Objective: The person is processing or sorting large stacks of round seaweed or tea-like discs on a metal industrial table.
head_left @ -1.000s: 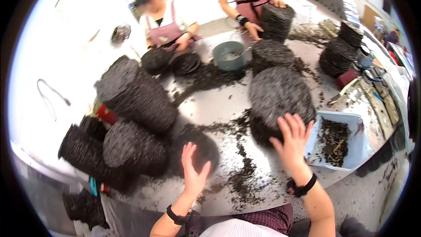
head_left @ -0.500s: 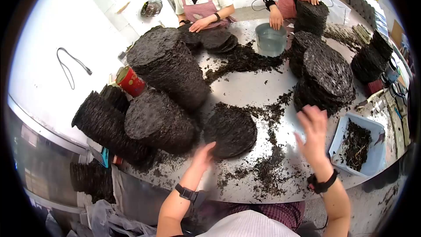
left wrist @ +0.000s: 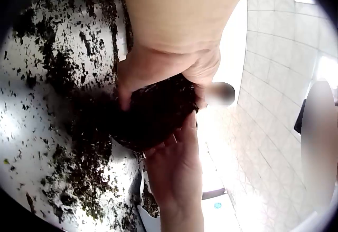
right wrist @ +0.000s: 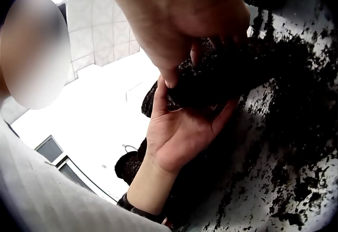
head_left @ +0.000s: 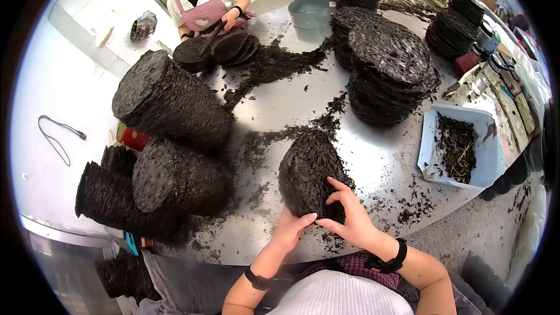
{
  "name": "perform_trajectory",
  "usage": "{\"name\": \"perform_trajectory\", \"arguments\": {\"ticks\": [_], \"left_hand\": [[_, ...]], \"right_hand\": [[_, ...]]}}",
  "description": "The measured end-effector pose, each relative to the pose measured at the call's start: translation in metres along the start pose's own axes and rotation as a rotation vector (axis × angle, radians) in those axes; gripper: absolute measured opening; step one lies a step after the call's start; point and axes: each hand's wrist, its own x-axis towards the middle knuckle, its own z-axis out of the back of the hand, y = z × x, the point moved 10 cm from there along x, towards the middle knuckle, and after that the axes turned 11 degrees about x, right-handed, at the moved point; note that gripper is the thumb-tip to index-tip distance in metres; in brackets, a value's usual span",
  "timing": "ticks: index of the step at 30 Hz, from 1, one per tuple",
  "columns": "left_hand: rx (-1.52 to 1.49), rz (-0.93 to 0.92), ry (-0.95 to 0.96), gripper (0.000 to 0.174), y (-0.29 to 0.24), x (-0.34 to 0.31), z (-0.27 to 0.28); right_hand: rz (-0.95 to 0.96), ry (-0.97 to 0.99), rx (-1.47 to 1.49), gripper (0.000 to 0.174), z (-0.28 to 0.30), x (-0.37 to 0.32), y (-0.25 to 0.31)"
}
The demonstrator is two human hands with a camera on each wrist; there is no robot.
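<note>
Left grip and right grip holding dark disc, red can in head view only

The dark disc which I hold looks rough and matt. Under the disc, the table looks like smooth, shiny metal. To the right of the disc, the light-blue bin seems smooth plastic. Below the disc, my white top is of ribbed cloth.

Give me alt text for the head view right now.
Left hand and right hand hold a dark flaky disc over a crumb-strewn table. Dark stacks flank it, with a blue tub at right and an aproned person beyond.
</note>
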Motion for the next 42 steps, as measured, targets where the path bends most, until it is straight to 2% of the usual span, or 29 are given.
{"name": "perform_trajectory", "arguments": {"ticks": [2, 3, 6, 7, 8, 10, 11, 14, 16, 17, 18, 20, 21, 23, 24, 26, 27, 31, 34, 39, 42], "left_hand": [[0.019, 0.010, 0.006, 0.071, 0.002, 0.000, -0.003], [0.019, 0.009, 0.015, 0.071, 0.001, 0.000, -0.003], [0.009, 0.000, -0.009, 0.069, 0.003, 0.000, 0.003], [0.008, 0.003, -0.030, 0.067, 0.007, -0.002, 0.009], [0.007, 0.006, -0.051, 0.066, 0.009, -0.004, 0.015], [-0.042, -0.024, -0.085, 0.062, 0.006, -0.014, 0.029], [-0.078, -0.015, -0.108, 0.062, 0.009, -0.021, 0.042], [-0.165, 0.000, -0.139, 0.067, 0.004, -0.037, 0.065], [-0.248, 0.017, -0.162, 0.069, 0.011, -0.048, 0.079], [-0.271, 0.013, -0.151, 0.069, 0.010, -0.051, 0.077], [-0.227, 0.006, -0.134, 0.070, 0.011, -0.051, 0.075], [-0.142, 0.013, -0.080, 0.072, 0.020, -0.052, 0.065], [-0.047, -0.049, -0.081, 0.075, 0.021, -0.048, 0.060], [-0.010, -0.039, -0.048, 0.078, 0.019, -0.044, 0.035], [0.010, -0.038, -0.038, 0.079, 0.017, -0.042, 0.026], [-0.010, -0.046, -0.066, 0.074, 0.017, -0.038, 0.026], [-0.005, -0.046, -0.083, 0.072, 0.015, -0.037, 0.028], [-0.024, -0.030, -0.137, 0.068, 0.019, -0.036, 0.030], [-0.047, -0.041, -0.163, 0.069, 0.019, -0.034, 0.029], [0.059, -0.082, -0.217, 0.066, 0.017, -0.036, 0.025], [0.088, -0.110, -0.258, 0.062, 0.020, -0.037, 0.025]], "right_hand": [[-0.036, 0.015, 0.060, 0.049, 0.003, -0.003, -0.003], [0.017, -0.030, 0.054, 0.046, 0.010, -0.003, 0.006], [-0.053, -0.077, -0.058, 0.045, 0.019, -0.007, 0.014], [0.078, -0.127, -0.174, 0.050, 0.026, -0.007, 0.027], [-0.088, -0.145, -0.098, 0.045, 0.034, -0.010, 0.011], [-0.243, -0.318, -0.034, 0.042, 0.064, -0.021, -0.006], [-0.256, -0.474, 0.050, 0.039, 0.082, -0.034, -0.024], [-0.361, -0.729, 0.437, 0.042, 0.121, -0.061, -0.091], [-0.205, -0.849, 0.211, 0.052, 0.138, -0.066, -0.097], [-0.254, -0.745, 0.083, 0.063, 0.135, -0.066, -0.091], [-0.144, -0.708, -0.009, 0.063, 0.123, -0.056, -0.053], [-0.082, -0.331, 0.068, 0.059, 0.071, -0.032, -0.016], [-0.060, -0.146, 0.121, 0.058, 0.043, -0.025, 0.002], [0.055, 0.079, -0.045, 0.068, 0.000, -0.018, 0.034], [0.085, 0.115, -0.093, 0.064, -0.011, -0.016, 0.041], [0.131, 0.085, -0.187, 0.055, -0.020, -0.017, 0.039], [0.177, 0.051, -0.202, 0.045, -0.017, -0.016, 0.043], [0.223, -0.052, -0.255, 0.035, -0.004, -0.018, 0.043], [0.179, -0.125, -0.186, 0.030, 0.010, -0.015, 0.037], [0.058, 0.047, -0.137, 0.047, -0.010, -0.007, 0.029], [0.063, 0.050, -0.172, 0.044, -0.015, -0.002, 0.025]]}}
